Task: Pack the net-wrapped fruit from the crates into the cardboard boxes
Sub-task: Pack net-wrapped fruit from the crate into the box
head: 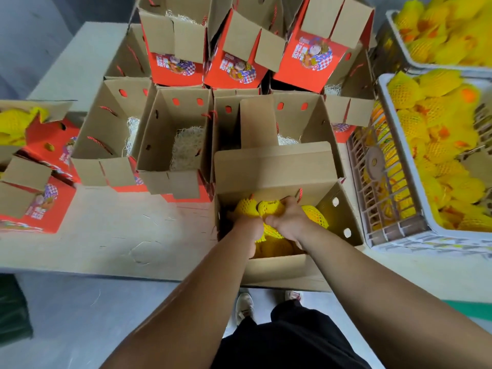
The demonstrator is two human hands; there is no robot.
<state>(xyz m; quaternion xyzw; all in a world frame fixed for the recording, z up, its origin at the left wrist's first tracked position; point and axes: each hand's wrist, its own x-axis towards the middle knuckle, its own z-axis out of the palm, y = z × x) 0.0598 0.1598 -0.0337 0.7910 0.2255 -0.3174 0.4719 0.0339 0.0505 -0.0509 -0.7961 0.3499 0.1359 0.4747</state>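
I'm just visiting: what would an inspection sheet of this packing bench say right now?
Surface: pale table, stray packing strands on it.
Job's things: nearest box holds net-wrapped fruit; open boxes behind hold only white padding; crates of fruit at right.
Clutter: filled box far left.
Hands: left hand and right hand both grip fruit inside the nearest box.
Cables: nothing seen.
Surroundings: grey floor, person's shoes.

Pale table [111,230] carries open cardboard boxes [175,145] and fruit crates [394,230].

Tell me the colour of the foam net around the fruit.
Yellow foam net, seen best in the head view.
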